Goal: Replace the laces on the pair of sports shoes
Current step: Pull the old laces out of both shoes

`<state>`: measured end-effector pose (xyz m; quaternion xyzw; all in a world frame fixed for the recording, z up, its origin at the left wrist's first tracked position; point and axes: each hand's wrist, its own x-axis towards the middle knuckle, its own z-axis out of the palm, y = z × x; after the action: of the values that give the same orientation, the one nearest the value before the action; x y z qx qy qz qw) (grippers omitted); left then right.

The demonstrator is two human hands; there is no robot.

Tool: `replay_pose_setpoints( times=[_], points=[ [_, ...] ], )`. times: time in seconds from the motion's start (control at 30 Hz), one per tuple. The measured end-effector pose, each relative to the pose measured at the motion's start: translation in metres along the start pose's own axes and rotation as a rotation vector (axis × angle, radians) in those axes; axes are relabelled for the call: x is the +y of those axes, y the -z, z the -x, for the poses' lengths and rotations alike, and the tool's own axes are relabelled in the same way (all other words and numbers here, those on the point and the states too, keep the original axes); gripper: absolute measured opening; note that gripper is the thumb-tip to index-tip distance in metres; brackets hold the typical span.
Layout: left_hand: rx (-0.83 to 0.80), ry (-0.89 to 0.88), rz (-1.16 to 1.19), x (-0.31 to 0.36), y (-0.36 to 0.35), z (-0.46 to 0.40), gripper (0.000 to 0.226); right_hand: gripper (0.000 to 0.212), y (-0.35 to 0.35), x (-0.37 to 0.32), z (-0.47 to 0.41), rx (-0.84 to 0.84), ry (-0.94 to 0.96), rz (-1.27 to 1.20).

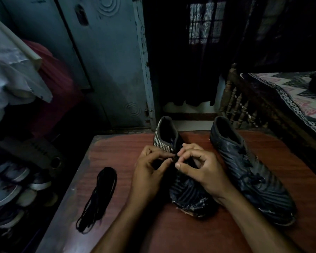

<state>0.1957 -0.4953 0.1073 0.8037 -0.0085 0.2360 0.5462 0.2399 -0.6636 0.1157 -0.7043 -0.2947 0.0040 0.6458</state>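
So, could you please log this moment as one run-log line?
left hand pinching lace at near shoe | right hand pinching same lace | second shoe untouched, laced | spare laces on table

Left hand (150,170) and right hand (199,167) pinching the lace on the left shoe (186,194), right shoe (250,170) just beside, bundled black laces (100,196) on the reddish table (120,154)

Table (128,161) reddish wood-grain, smooth; shoes (252,172) matt, scuffed.
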Motion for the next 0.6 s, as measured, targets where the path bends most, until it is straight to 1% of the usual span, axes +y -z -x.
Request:
replay_pose_setpoints(
  times=[0.07,0.1,0.13,0.17,0.23,0.3,0.37,0.47,0.53,0.6],
  points=[
    [-0.024,0.07,0.13,0.004,0.003,-0.002,0.018,0.004,-0.001,0.001,0.0,0.063,-0.019,-0.025],
    [-0.057,0.111,0.209,0.007,0.004,-0.002,0.012,0.007,-0.002,0.002,0.0,0.101,-0.038,-0.008],
    [-0.106,0.15,0.291,0.01,0.005,0.0,0.01,0.013,-0.002,0.004,0.0,0.135,-0.042,0.058],
    [-0.162,0.185,0.365,0.013,0.005,0.001,0.013,0.021,-0.003,0.006,0.0,0.157,-0.023,0.167],
    [-0.281,0.232,0.47,0.015,0.005,0.005,0.015,0.036,-0.004,0.007,0.001,0.143,0.024,0.342],
    [-0.359,0.238,0.539,0.017,0.005,0.007,0.015,0.041,-0.003,0.008,0.002,0.113,0.038,0.396],
    [-0.388,0.232,0.588,0.019,0.007,0.008,0.015,0.04,-0.003,0.008,0.002,0.085,0.042,0.452],
    [-0.425,0.229,0.645,0.02,0.009,0.009,0.007,0.033,-0.002,0.01,0.002,0.076,0.058,0.461],
    [-0.449,0.197,0.646,0.017,0.008,0.008,0.019,0.026,-0.002,0.011,0.0,0.074,0.064,0.416],
    [-0.396,0.187,0.63,0.012,0.007,0.005,0.037,0.016,-0.001,0.008,-0.001,0.079,0.037,0.277]
  ],
)
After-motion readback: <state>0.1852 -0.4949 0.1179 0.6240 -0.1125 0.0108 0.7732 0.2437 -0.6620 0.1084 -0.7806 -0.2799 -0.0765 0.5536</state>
